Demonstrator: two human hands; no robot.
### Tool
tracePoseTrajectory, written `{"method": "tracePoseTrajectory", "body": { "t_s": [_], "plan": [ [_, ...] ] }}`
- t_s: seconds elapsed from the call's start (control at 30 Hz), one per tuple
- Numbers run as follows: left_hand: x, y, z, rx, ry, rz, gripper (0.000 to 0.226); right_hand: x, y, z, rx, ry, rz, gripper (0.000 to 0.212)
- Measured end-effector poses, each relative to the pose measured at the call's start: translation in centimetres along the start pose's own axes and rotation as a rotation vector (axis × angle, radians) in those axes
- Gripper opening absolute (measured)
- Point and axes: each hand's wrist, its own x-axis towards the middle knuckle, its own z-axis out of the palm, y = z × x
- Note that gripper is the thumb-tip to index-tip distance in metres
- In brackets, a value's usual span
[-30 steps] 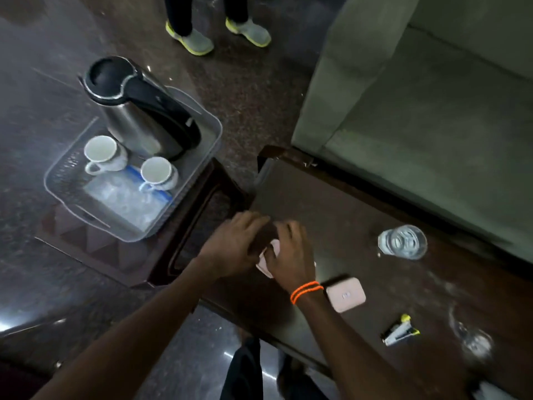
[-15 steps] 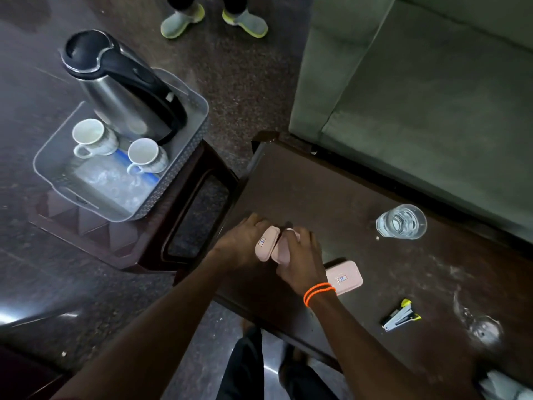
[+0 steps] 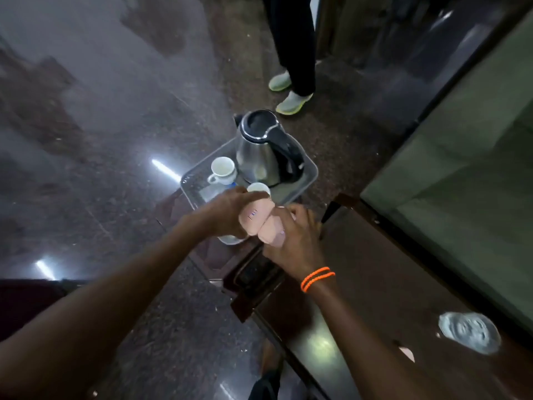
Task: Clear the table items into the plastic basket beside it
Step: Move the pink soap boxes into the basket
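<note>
Each hand grips a small pink case — left hand, right hand — fingers clenched round them, touching, above the basket edge. They look light, stiff, smooth — best pinched across the flat sides.

Both hands seemingly clenched, touching

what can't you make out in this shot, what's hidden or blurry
Head view:
- Second cup: mostly behind the left hand.
- Basket: near end covered by both hands.
- Pink cases: partly wrapped by the fingers; right hand.
- Glass: motion-blurred.
- Bystander: cut off at the top edge.
</note>
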Motion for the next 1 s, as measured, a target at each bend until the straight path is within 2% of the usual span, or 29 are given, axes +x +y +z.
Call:
{"method": "tracePoseTrajectory", "body": {
  "t_s": [0.1,0.2,0.43,0.6,0.73,0.8,0.87,0.93,1.0],
  "plan": [
    [1.1,-5.1,-2.2,0.094,-0.013,-0.114,0.108,3.0,-4.4,2.5,0.067,-0.055,0.012,0.066],
    [2.2,-8.5,-1.9,0.237,-0.054,-0.186,0.109,4.5,-6.2,5.6,0.056,-0.171,0.086,0.064],
    [5.7,-10.1,1.9,0.225,-0.167,-0.066,0.101,5.3,-3.9,10.2,-0.067,-0.234,0.057,0.059],
    [6.1,-10.6,2.9,0.337,-0.204,-0.073,0.091,6.0,-3.7,10.5,-0.123,-0.242,0.019,0.042],
    [5.9,-9.8,3.2,0.391,-0.228,-0.087,0.077,6.2,-3.9,10.5,-0.117,-0.271,0.027,0.043],
    [5.6,-9.0,3.1,0.406,-0.201,-0.123,0.073,5.6,-3.3,10.1,-0.069,-0.244,-0.018,0.046],
    [5.2,-7.4,2.9,0.410,-0.106,-0.192,0.067,4.5,-1.9,9.2,-0.016,-0.129,-0.035,0.046],
    [4.7,-4.7,3.1,0.408,0.031,-0.233,0.053,2.6,0.5,8.0,-0.024,0.027,-0.002,0.041],
    [4.2,-0.5,4.1,0.401,0.123,-0.175,0.038,0.1,3.7,6.8,-0.049,0.092,0.081,0.038]
  ]
}}
